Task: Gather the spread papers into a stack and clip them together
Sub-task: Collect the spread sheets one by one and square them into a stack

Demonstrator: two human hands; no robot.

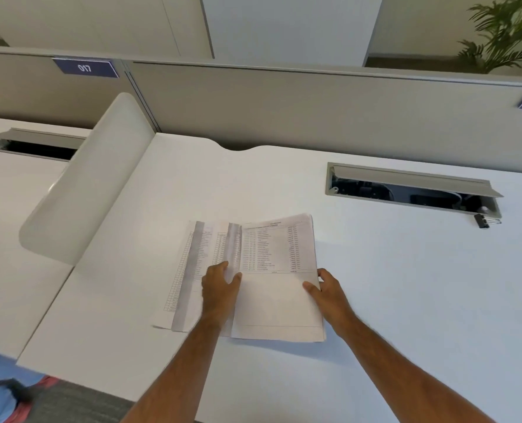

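Note:
Several printed papers (272, 270) lie overlapping on the white desk (406, 285), the lower sheets fanned out to the left. My left hand (221, 288) rests flat on the sheets at the top sheet's left edge, thumb on that sheet. My right hand (327, 290) holds the right edge of the papers, thumb on top and fingers at the edge. A black binder clip (484, 220) lies far to the right, just below the open cable tray.
An open cable tray (412, 187) with a raised lid is set into the desk at the back right. A curved white divider (86, 184) stands at the left, with a grey partition wall (284, 99) behind. The desk's front edge is near my arms.

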